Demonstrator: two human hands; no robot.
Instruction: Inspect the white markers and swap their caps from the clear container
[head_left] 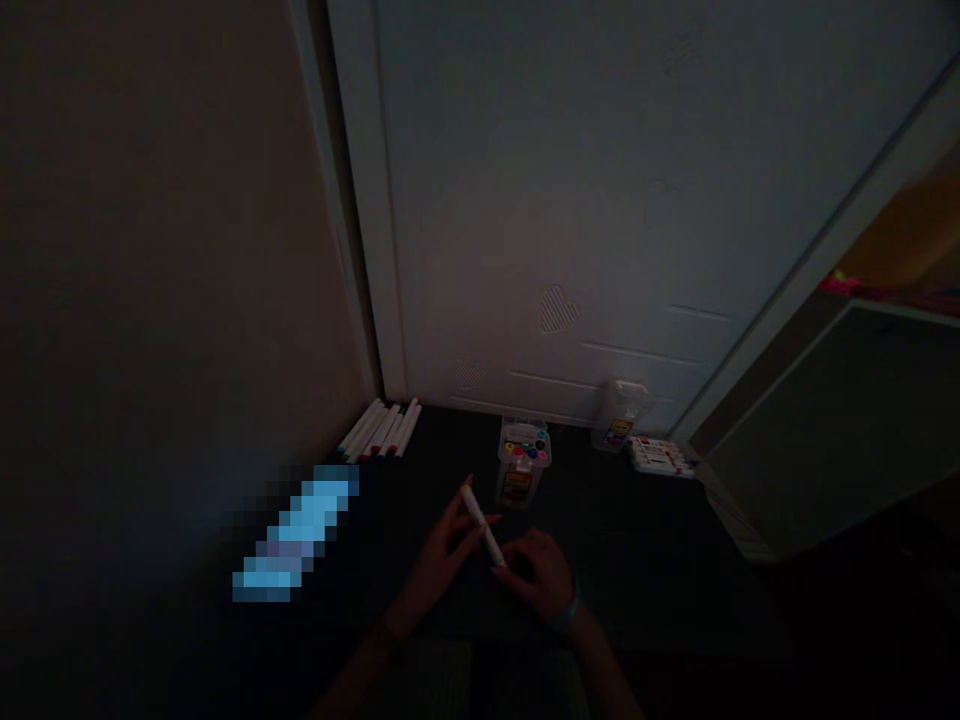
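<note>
A white marker (484, 524) slants between my two hands above the dark table. My left hand (448, 540) has its fingers around the marker's upper part, near the yellowish end. At the lower end, the thumb and fingers of my right hand (538, 572) pinch it. Just beyond the hands stands a clear plastic case (519, 482) with its top open, holding several markers whose coloured ends face up. The light is dim, so fine finger detail is hard to make out.
Several white markers (381, 430) lie in a row at the back left. A second clear case (621, 415) stands at the back right, beside a stack of markers (661, 456). A glowing pixelated patch (296, 535) is at the left. A pale panel (555, 200) rises behind the table.
</note>
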